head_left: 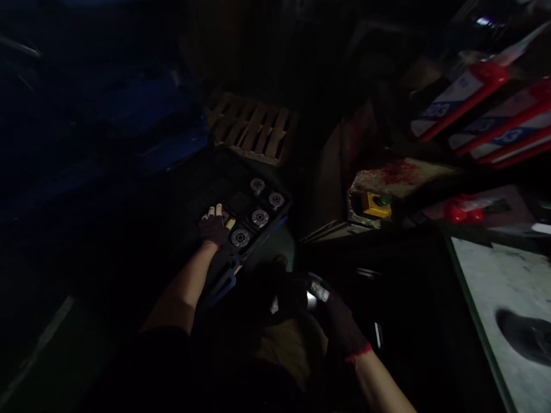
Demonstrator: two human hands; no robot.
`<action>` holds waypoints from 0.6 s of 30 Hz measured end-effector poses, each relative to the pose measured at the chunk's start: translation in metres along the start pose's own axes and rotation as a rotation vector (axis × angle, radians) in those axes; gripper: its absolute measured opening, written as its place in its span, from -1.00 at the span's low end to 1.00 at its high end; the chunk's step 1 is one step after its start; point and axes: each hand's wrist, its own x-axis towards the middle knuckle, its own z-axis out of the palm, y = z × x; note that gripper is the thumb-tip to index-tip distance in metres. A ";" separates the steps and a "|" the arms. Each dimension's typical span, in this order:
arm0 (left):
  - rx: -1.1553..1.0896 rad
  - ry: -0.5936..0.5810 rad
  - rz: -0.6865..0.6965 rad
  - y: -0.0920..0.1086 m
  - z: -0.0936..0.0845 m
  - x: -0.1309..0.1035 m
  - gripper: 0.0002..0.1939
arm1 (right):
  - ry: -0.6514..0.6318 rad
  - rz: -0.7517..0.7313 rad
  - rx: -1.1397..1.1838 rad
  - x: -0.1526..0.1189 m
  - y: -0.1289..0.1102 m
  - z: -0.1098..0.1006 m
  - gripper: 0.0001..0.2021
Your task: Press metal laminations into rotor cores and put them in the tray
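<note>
My left hand [216, 228], in a dark glove with pale fingertips, reaches over a dark tray [215, 265]. Its fingers are spread over a round metal part [225, 216], mostly hidden beneath them; no firm hold shows. Beside the thumb sits a flanged metal disc with a centre hole [240, 238]. More such discs lie in the tray: one disc [260, 218], another [276, 199] and a third [257, 185]. My right hand [338, 321], gloved with a red cuff, is low and blurred in front of my body. Its fingers look curled by a bright, shiny spot I cannot make out.
A wooden pallet [253, 129] lies beyond the tray. On the right are a yellow box with a green button [377, 203], red-edged signs [460, 103] and a pale tabletop [486, 287] bearing a dark object [525, 337]. Large blue shapes [142, 115] stand at left.
</note>
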 end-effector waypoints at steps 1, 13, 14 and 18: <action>0.058 0.010 0.005 -0.001 0.005 -0.001 -0.23 | -0.019 0.064 0.061 0.024 -0.008 0.003 -0.53; 0.189 0.012 -0.009 -0.003 0.014 0.000 -0.22 | -0.130 -0.254 -0.265 0.284 -0.088 0.144 -0.20; 0.191 0.006 -0.008 -0.003 0.014 0.000 -0.21 | -0.156 -0.257 -0.323 0.292 -0.089 0.154 -0.20; 0.187 -0.023 -0.019 -0.002 0.012 -0.001 -0.20 | -0.255 -0.222 -0.432 0.299 -0.081 0.170 -0.35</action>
